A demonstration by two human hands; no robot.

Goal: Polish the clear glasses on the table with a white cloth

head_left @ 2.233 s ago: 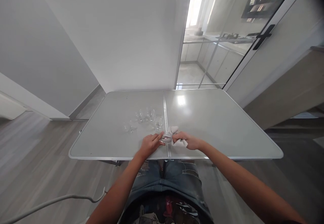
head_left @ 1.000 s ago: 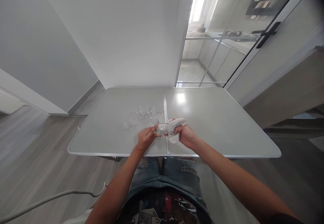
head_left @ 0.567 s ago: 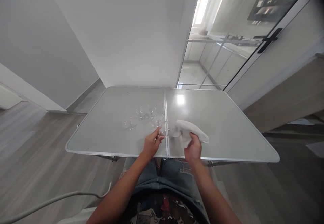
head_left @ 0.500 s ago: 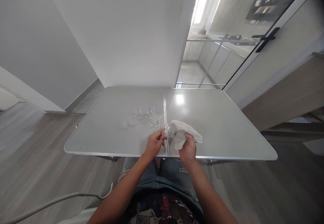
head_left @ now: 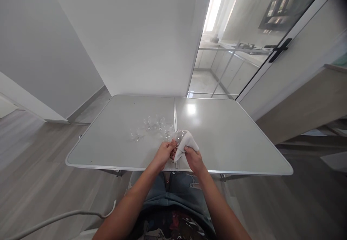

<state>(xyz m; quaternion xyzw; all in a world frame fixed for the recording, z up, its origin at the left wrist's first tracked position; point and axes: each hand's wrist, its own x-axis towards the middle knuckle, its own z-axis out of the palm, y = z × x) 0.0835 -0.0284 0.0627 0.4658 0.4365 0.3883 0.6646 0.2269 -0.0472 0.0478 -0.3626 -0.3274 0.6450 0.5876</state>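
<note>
Near the table's front edge, my left hand (head_left: 165, 152) is closed on the lower part of a clear stemmed glass (head_left: 178, 136). The glass is tilted, its bowl pointing away from me. A white cloth (head_left: 187, 141) is pinched in my right hand (head_left: 193, 157) and lies against the right side of the bowl. Part of the glass is hidden behind the cloth and my fingers. Just beyond my left hand stands another clear glass (head_left: 167, 134), with several more clear glasses (head_left: 149, 123) grouped to its left and behind it.
The grey folding table (head_left: 230, 135) has a metal rim and a seam down its middle. A white wall (head_left: 135, 45) meets its far side. At the back right is a glass sliding door with a black handle (head_left: 280, 49). A pale hose (head_left: 65, 214) curves at lower left.
The cloth has come round against the side of the glass, and my right hand has moved left. The glass has shifted slightly left and tilted. My view has shifted a little.
</note>
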